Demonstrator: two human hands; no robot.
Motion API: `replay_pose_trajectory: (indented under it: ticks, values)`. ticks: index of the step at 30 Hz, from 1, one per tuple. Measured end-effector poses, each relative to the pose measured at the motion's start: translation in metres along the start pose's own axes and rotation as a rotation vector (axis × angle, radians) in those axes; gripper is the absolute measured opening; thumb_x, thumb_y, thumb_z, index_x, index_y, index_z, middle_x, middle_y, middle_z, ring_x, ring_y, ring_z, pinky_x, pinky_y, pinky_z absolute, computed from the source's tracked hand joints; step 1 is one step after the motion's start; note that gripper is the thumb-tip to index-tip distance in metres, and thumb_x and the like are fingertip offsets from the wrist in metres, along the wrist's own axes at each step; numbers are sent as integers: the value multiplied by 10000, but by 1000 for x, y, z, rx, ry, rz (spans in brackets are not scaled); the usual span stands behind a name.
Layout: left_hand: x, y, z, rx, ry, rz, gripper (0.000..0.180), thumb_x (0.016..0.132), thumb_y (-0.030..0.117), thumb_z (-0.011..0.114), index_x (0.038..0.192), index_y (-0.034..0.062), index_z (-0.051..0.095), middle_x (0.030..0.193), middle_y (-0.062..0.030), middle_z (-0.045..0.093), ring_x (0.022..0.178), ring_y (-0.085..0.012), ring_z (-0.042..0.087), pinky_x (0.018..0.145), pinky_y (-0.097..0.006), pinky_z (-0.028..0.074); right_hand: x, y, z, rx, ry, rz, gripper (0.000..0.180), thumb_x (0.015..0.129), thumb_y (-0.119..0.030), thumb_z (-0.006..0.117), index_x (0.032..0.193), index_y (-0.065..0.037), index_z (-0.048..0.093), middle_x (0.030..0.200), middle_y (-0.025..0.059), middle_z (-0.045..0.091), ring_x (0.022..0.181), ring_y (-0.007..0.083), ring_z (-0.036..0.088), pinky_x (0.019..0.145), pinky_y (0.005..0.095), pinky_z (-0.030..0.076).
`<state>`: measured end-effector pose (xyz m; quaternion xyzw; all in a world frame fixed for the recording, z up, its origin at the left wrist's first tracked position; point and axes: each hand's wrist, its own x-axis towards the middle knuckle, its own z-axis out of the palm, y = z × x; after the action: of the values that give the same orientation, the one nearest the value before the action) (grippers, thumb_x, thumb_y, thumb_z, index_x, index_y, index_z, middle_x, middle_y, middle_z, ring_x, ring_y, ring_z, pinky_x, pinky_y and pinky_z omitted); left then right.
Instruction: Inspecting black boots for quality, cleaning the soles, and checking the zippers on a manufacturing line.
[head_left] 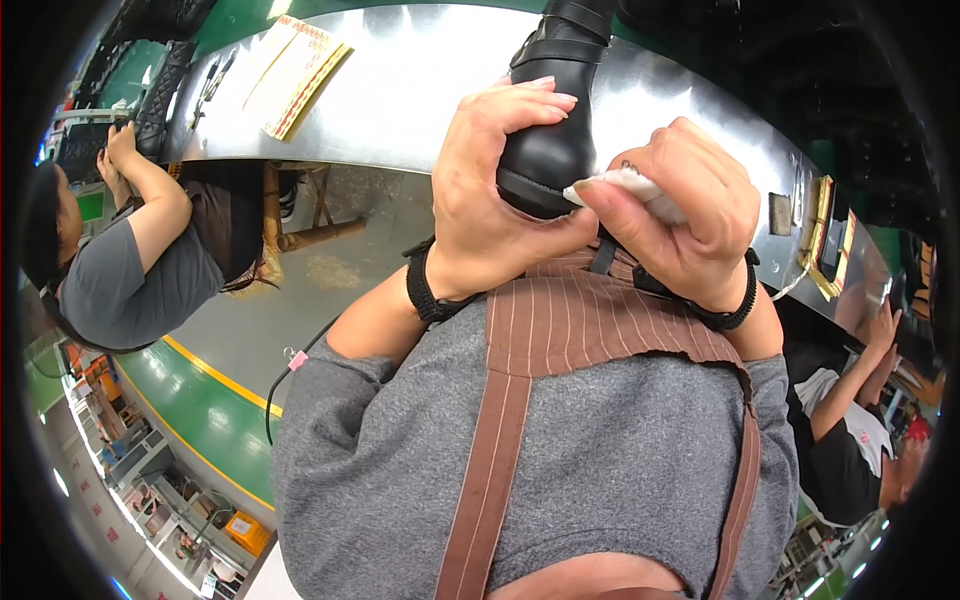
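Note:
A black leather boot (548,148) with straps across its shaft points its rounded toe toward me, above the metal table. Round the left side of its toe and sole my left hand (490,180) is wrapped, fingers over the upper and thumb beneath. My right hand (690,205) pinches a folded white cloth (640,188), whose tip meets the sole edge at the right of the toe. Printing on the cloth is partly covered by my fingers. Both wrists carry black bands.
The shiny metal table (400,60) curves across the far side. A paper-covered board (295,75) lies on it at left, and a yellow-edged tray (828,240) at right. One co-worker (140,230) handles a black boot at left; another (850,420) reaches onto the table at right.

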<state>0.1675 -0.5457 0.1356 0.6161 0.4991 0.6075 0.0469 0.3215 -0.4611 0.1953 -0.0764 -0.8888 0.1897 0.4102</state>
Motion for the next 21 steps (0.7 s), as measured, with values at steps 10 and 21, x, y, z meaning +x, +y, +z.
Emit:
replay_pose_trajectory:
  ticks: [10,21]
  values:
    - [2,5,3,23,-35,-17,602,560,119,853,1087,57,569,1112,-102,648,1093,-319,614,983,-466,452,14,3,-1,-47,-53,-168,250,659,-140,857,710,-40,633,582,38,520,492,181,467,472,290,339]
    - [1,5,8,31,-23,-16,602,557,92,841,1091,53,565,1091,-110,643,1089,-330,612,966,-454,461,15,3,-2,-25,-11,-184,247,616,-100,860,709,-33,641,561,38,503,471,177,442,456,292,331]
